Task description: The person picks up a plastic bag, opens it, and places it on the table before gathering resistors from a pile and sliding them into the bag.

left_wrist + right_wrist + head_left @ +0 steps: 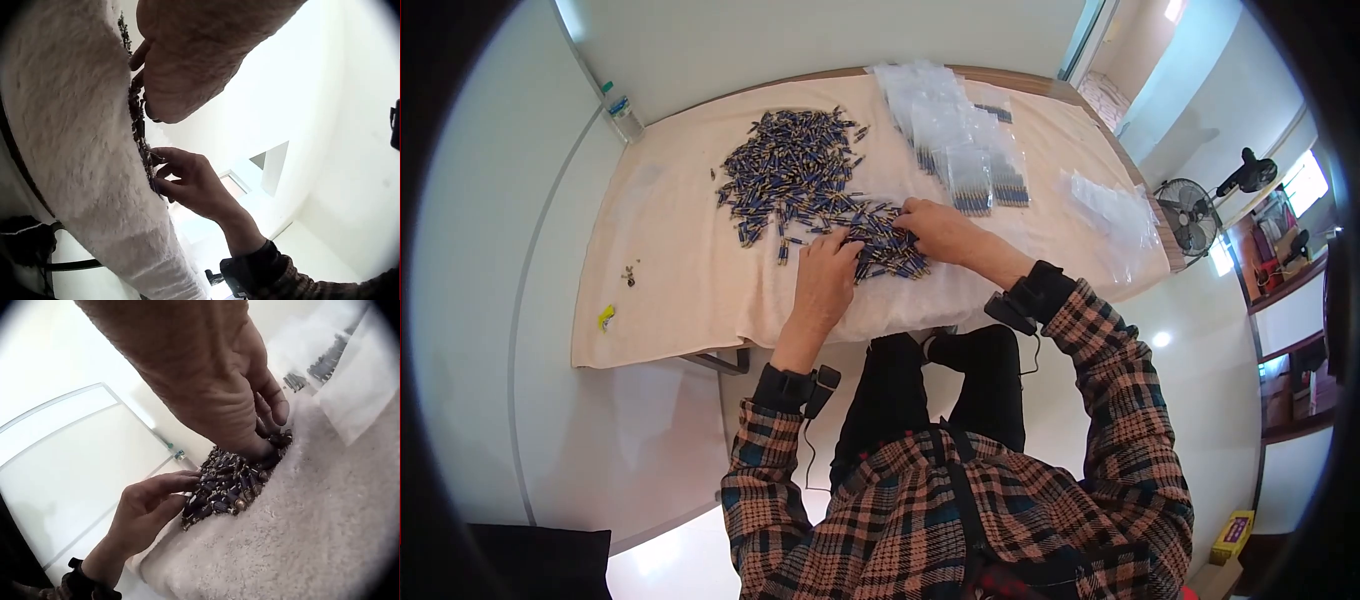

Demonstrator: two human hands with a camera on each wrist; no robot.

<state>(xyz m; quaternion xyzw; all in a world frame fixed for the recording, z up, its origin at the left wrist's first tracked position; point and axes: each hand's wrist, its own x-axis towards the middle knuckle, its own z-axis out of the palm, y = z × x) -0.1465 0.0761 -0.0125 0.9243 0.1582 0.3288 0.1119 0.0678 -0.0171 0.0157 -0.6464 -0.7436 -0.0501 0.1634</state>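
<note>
At centre frame, my left grip (825, 279) lies relaxed and open against the small dark pieces (888, 250), my right grip (948, 236) bends among them, its hold unclear, and sweeping hard could spill some off the table (1055, 89).

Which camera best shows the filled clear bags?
The head view: it shows the filled clear bags overlapping, with rows of dark pieces inside. The right wrist view catches only part of them at its upper right; the left wrist view shows none.
</note>
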